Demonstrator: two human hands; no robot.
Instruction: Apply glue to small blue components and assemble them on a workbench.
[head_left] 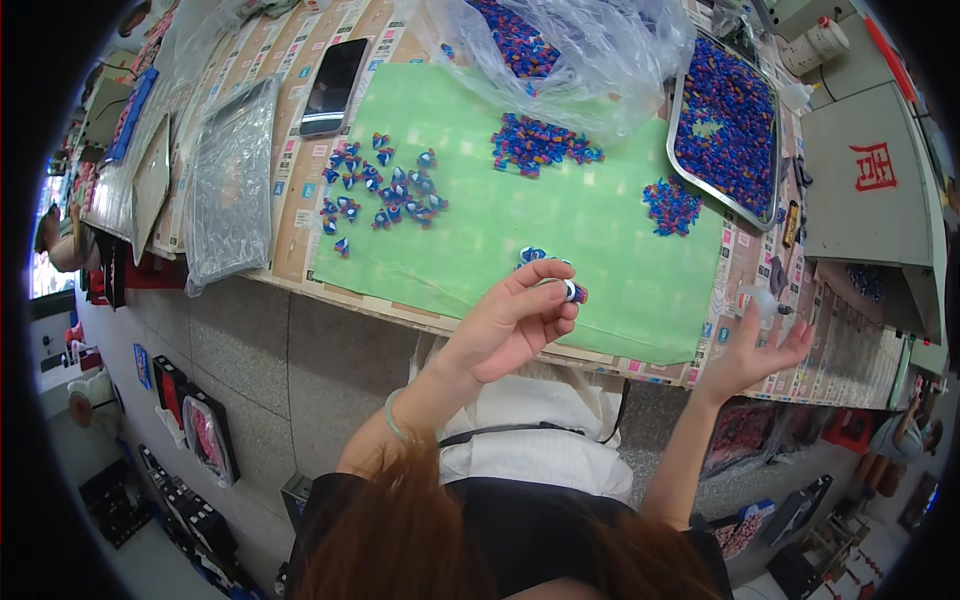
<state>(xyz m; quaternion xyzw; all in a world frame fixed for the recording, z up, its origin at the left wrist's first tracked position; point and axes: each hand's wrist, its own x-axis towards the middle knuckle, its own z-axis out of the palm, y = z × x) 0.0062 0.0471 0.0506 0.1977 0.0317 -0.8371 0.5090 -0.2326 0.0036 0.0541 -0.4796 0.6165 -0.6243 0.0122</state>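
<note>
My left hand (515, 320) pinches a small bead-like piece (573, 291) between thumb and forefinger; it shows white and purple-red. Just beyond those fingers lies a little cluster of blue pieces (530, 256), partly hidden by the hand. My right hand (752, 358) is at the right front edge of the table, palm up with its fingers apart. A translucent white squeeze bottle (763, 298) with a dark tip is right at its fingertips; whether they touch cannot be told. On the green mat (450, 260), white-and-blue pieces (400, 195) stand spaced out at the left.
Loose blue, red and orange pieces form a pile (535, 147) and a smaller heap (671, 206). A metal tray (672, 150) full of them is at the right, beside a grey box (870, 170). A clear plastic bag (610, 90), phone (335, 88) and plastic-wrapped tray (232, 180) lie farther back and left.
</note>
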